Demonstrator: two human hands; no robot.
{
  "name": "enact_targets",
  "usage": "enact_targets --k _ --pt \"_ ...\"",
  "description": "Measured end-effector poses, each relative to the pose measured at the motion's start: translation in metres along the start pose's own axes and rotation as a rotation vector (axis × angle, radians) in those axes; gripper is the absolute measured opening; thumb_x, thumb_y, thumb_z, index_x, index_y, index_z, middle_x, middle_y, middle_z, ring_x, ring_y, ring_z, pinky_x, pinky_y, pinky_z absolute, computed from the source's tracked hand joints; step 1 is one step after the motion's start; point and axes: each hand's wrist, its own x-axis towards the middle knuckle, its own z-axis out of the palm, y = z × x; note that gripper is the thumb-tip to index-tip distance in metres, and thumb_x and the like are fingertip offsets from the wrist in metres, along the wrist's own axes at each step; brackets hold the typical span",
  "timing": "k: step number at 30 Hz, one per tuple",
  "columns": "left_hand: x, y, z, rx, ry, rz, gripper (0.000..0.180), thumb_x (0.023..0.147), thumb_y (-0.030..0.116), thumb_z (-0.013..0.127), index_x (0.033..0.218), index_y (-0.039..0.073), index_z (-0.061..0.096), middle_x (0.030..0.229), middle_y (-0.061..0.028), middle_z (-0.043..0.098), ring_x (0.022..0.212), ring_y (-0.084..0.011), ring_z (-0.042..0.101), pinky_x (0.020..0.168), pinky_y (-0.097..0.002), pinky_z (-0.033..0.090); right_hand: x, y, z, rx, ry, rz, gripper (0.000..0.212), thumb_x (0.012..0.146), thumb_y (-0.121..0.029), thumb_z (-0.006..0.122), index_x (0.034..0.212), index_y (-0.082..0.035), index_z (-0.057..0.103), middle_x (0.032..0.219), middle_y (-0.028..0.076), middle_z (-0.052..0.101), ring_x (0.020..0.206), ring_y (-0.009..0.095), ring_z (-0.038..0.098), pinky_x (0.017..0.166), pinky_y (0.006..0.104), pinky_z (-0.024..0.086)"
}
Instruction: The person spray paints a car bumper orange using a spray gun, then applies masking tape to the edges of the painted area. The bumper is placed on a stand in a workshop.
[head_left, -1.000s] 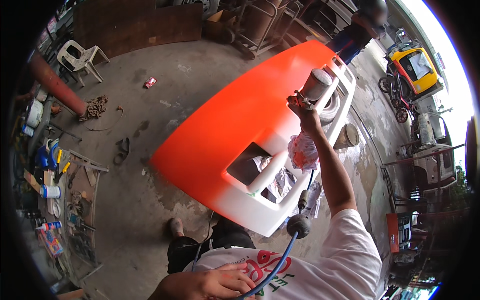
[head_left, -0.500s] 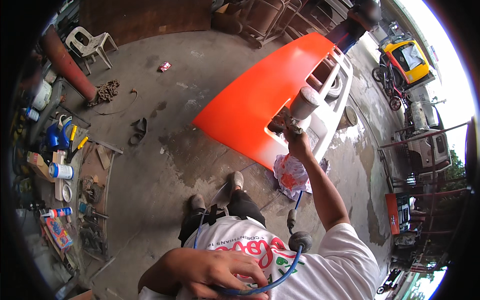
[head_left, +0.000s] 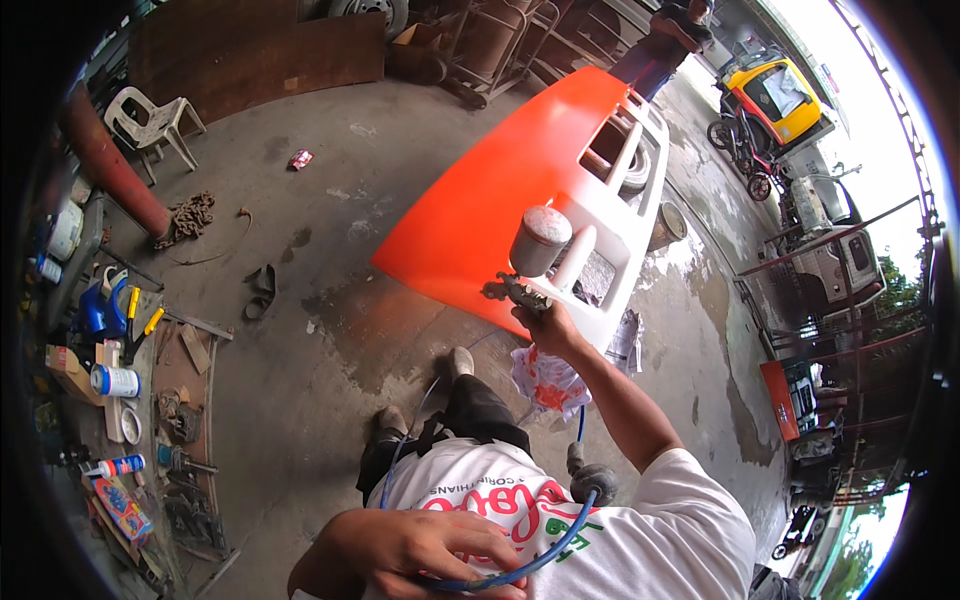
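Observation:
My right hand [head_left: 553,328] is closed round a metal spray gun [head_left: 518,291] with a large grey paint cup [head_left: 541,240] on top. The gun is over the near end of a large vehicle body panel [head_left: 490,185], glossy orange on its broad left face and white along its framed right side. My left hand [head_left: 430,550] lies against my shirt, fingers curled over a blue air hose [head_left: 560,550]. A round dark fitting [head_left: 595,484] joins that hose by my right side. Paint-stained crumpled cloth or plastic [head_left: 550,380] sits below the panel's near end.
On the left, a cluttered bench [head_left: 190,390] holds cans, tools and wood. A white plastic chair [head_left: 155,125], a red post [head_left: 120,175] and a chain [head_left: 190,218] stand beyond. A person [head_left: 665,45] with folded arms is past the panel. A bucket [head_left: 667,226] stands right of it.
My right hand has moved the spray gun left and nearer to me across the panel's near end. The view has shifted slightly. My left hand keeps its place on the hose.

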Motion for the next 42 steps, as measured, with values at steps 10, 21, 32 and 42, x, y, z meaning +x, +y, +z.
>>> enact_targets --k 10,21,32,42 --pt "0.078 -0.028 -0.087 0.000 0.069 -0.119 0.032 0.085 0.006 0.069 0.114 -0.006 0.069 0.115 -0.0202 0.060 0.105 -0.0350 0.059 0.092 -0.0442 0.045 0.179 0.078 -0.138 -0.111 0.307 -0.226 0.025 0.097 -0.022 0.059 0.114 -0.004 0.064 0.075 0.004 0.060 0.068 0.015 0.054 0.062 0.0358 0.045" --pt "0.197 -0.110 -0.207 -0.009 0.223 -0.235 0.032 0.085 0.006 0.071 0.115 -0.006 0.069 0.111 -0.0199 0.061 0.105 -0.0342 0.059 0.093 -0.0441 0.045 0.404 0.171 -0.305 -0.108 0.362 -0.250 0.027 0.096 -0.027 0.056 0.112 -0.008 0.068 0.085 0.012 0.067 0.072 0.024 0.062 0.065 0.0400 0.047" --pt "0.235 -0.148 -0.262 -0.071 0.454 -0.434 0.034 0.084 0.015 0.074 0.110 -0.008 0.069 0.112 -0.0195 0.060 0.114 -0.0367 0.056 0.105 -0.0491 0.038 0.558 0.233 -0.398 -0.209 0.754 -0.202 0.029 0.093 -0.026 0.062 0.120 -0.017 0.068 0.105 0.017 0.071 0.100 0.034 0.067 0.085 0.0420 0.050" --pt "0.188 -0.104 -0.235 -0.048 0.339 -0.355 0.027 0.085 0.012 0.072 0.109 -0.003 0.072 0.109 -0.0164 0.063 0.107 -0.0340 0.059 0.100 -0.0464 0.042 0.444 0.155 -0.309 -0.144 0.496 0.118 0.032 0.092 -0.023 0.058 0.120 -0.011 0.067 0.100 0.015 0.070 0.097 0.026 0.067 0.084 0.0391 0.050"
